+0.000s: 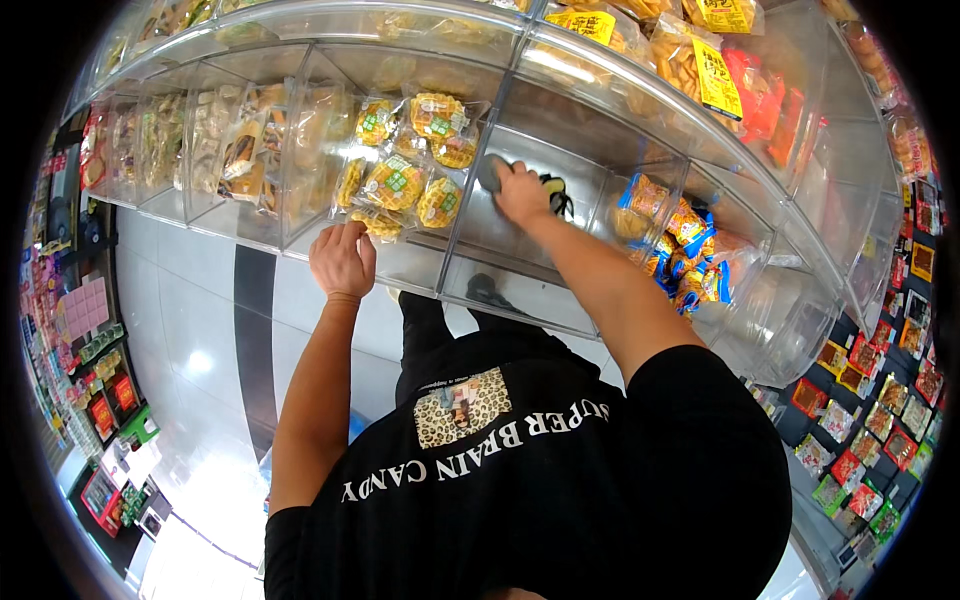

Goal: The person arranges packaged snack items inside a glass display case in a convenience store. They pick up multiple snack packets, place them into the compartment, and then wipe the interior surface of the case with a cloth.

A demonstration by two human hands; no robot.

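My right hand [523,193] reaches down into a clear plastic bin [517,255] and presses a grey cloth or pad [491,172] against its left side. Beside that hand, a black and yellow-green item [556,193] lies on the bin floor, partly hidden; I cannot tell what it is. My left hand [343,259] rests at the front edge of the neighbouring bin, with loosely curled fingers near a packaged waffle [377,223]. Several more wrapped waffles [394,182] with green and white labels fill that bin.
Blue-and-orange snack packets [686,244] sit in the bin to the right. Bagged snacks [244,150] stand in bins farther left. An upper clear shelf edge [660,101] curves above my right arm, holding bags with yellow labels [718,79]. Packaged goods [862,412] line the far right.
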